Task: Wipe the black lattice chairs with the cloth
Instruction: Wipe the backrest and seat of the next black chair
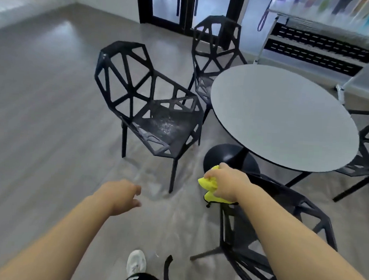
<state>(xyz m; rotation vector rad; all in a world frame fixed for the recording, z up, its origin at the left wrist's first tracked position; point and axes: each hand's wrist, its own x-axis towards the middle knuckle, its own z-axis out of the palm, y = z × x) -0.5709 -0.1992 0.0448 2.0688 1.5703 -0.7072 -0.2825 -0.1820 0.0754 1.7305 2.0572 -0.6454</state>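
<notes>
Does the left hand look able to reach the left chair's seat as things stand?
Probably, with a lean: the left hand holds nothing, and only floor lies between it and the seat.

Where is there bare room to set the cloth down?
The round tabletop is bare; open floor lies left of the leftmost chair. Crowded: the gap between that chair, the table base and the near chair, where the right hand grips the yellow cloth.
</notes>
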